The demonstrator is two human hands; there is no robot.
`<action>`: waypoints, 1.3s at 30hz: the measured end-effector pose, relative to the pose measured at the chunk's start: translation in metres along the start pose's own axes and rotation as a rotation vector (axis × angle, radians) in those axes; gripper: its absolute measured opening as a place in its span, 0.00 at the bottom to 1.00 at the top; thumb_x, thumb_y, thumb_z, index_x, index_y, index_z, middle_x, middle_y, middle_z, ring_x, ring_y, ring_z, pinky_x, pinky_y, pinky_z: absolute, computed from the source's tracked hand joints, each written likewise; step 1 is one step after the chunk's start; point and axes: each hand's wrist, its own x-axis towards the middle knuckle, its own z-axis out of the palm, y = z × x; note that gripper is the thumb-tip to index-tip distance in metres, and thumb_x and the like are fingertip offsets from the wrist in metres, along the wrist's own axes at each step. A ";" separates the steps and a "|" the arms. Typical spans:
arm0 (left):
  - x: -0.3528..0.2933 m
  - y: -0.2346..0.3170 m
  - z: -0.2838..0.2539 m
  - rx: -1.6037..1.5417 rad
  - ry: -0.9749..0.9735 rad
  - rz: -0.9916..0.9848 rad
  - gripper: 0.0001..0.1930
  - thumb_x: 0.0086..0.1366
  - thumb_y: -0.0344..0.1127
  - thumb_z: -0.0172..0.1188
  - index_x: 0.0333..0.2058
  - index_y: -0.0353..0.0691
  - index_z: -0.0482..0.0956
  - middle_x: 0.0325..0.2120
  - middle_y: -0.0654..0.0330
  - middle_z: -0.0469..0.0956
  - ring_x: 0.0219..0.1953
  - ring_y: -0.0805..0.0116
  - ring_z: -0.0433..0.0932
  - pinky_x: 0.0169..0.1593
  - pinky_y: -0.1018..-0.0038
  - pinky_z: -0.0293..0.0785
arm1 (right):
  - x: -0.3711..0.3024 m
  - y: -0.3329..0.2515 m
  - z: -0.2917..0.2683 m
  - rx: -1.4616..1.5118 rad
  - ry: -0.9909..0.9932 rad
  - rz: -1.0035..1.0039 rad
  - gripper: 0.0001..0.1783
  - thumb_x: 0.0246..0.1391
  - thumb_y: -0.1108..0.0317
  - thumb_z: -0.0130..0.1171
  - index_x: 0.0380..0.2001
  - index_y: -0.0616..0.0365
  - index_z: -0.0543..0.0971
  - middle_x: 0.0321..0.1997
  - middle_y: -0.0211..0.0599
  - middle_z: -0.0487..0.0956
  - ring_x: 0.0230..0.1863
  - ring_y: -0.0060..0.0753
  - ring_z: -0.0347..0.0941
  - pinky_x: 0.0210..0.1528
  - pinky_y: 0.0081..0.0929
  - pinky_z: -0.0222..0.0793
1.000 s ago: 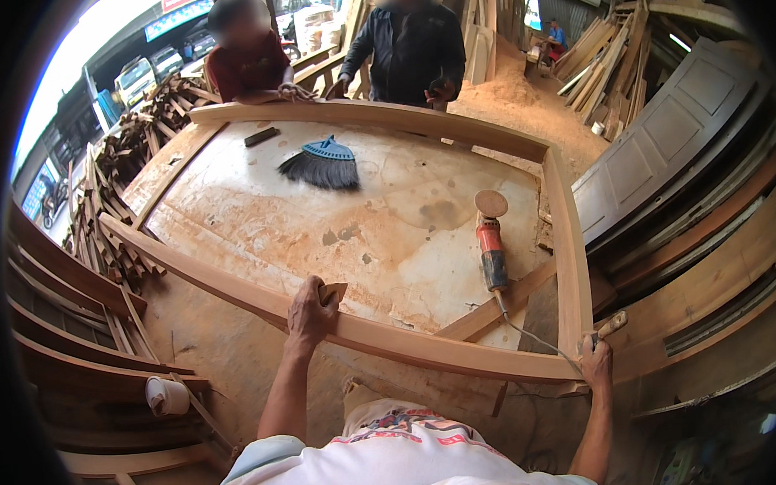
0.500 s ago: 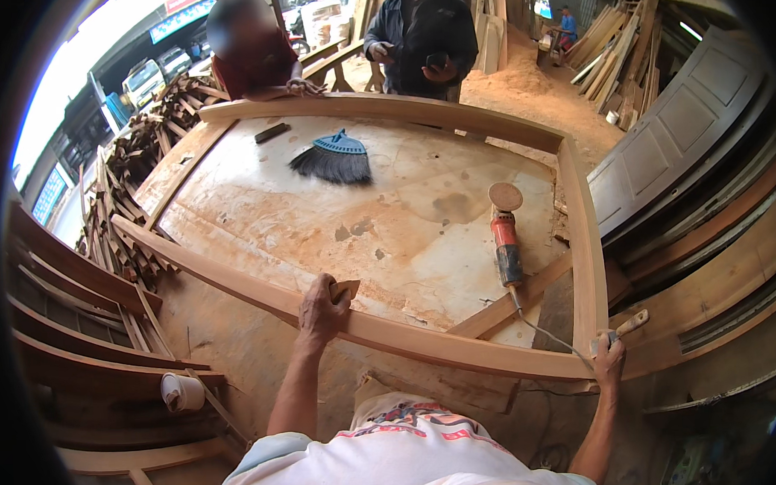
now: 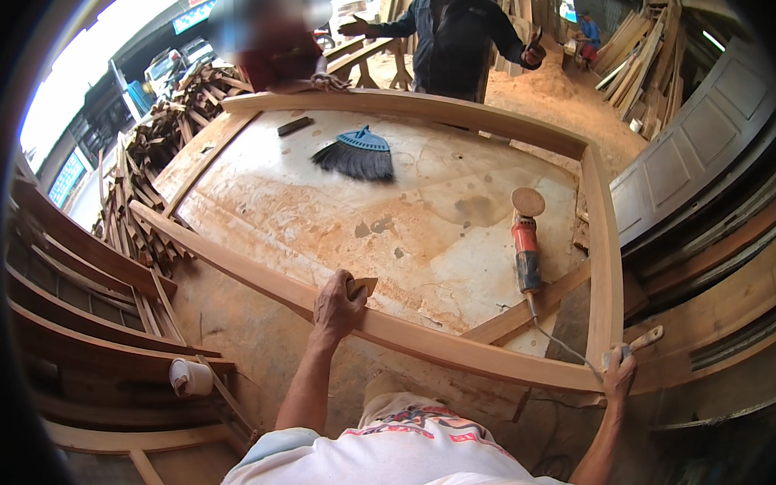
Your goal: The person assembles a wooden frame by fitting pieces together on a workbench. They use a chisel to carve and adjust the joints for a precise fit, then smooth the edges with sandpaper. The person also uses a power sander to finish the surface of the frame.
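Observation:
My left hand (image 3: 337, 308) is closed round a small brown piece that looks like folded sandpaper (image 3: 364, 286), on the near rail of a wooden frame (image 3: 460, 353). At the frame's near right corner, my right hand (image 3: 619, 377) grips a putty knife (image 3: 647, 339); its pale wooden handle points right, and the fingers partly hide its blade. The frame lies on a stained worktable (image 3: 319, 219). Inside it rests a red and black sander (image 3: 526, 246) with a round brown disc, its cord running to the corner by my right hand.
A blue broom head (image 3: 361, 154) with black bristles and a dark block (image 3: 295, 126) lie on the table. Two people stand beyond the far rail. Scrap wood (image 3: 158, 156) is piled left, panelled doors (image 3: 701, 137) lean right, and a white bucket (image 3: 190, 377) sits lower left.
The person in the dark jacket has spread both arms outward. The whole view has shifted slightly, moving the scene to the right. My hands keep their places on the frame.

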 end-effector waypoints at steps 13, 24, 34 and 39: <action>-0.003 -0.014 -0.007 -0.004 -0.019 0.089 0.18 0.63 0.42 0.68 0.47 0.40 0.76 0.39 0.50 0.83 0.41 0.48 0.83 0.46 0.57 0.78 | -0.002 0.024 0.012 -0.014 0.060 0.055 0.18 0.68 0.62 0.51 0.43 0.70 0.80 0.39 0.57 0.82 0.44 0.59 0.79 0.47 0.50 0.71; 0.003 -0.013 0.003 -0.014 -0.010 0.115 0.16 0.61 0.38 0.69 0.47 0.43 0.78 0.38 0.49 0.83 0.40 0.45 0.83 0.43 0.55 0.78 | 0.008 0.010 0.017 -0.031 0.124 0.066 0.19 0.69 0.60 0.54 0.29 0.66 0.73 0.24 0.43 0.70 0.29 0.28 0.62 0.32 0.38 0.66; 0.003 0.005 0.008 -0.030 -0.029 -0.048 0.16 0.69 0.45 0.65 0.48 0.41 0.77 0.40 0.52 0.83 0.42 0.55 0.83 0.47 0.62 0.77 | 0.030 -0.011 0.003 0.099 0.031 0.103 0.15 0.66 0.63 0.58 0.45 0.63 0.84 0.28 0.34 0.82 0.30 0.25 0.79 0.37 0.28 0.75; 0.009 0.000 0.010 0.039 -0.005 -0.122 0.19 0.69 0.48 0.64 0.49 0.41 0.78 0.39 0.52 0.83 0.42 0.55 0.82 0.49 0.60 0.76 | 0.085 -0.020 0.022 0.225 -0.027 -0.033 0.12 0.66 0.67 0.56 0.45 0.62 0.83 0.31 0.32 0.82 0.33 0.21 0.80 0.39 0.28 0.78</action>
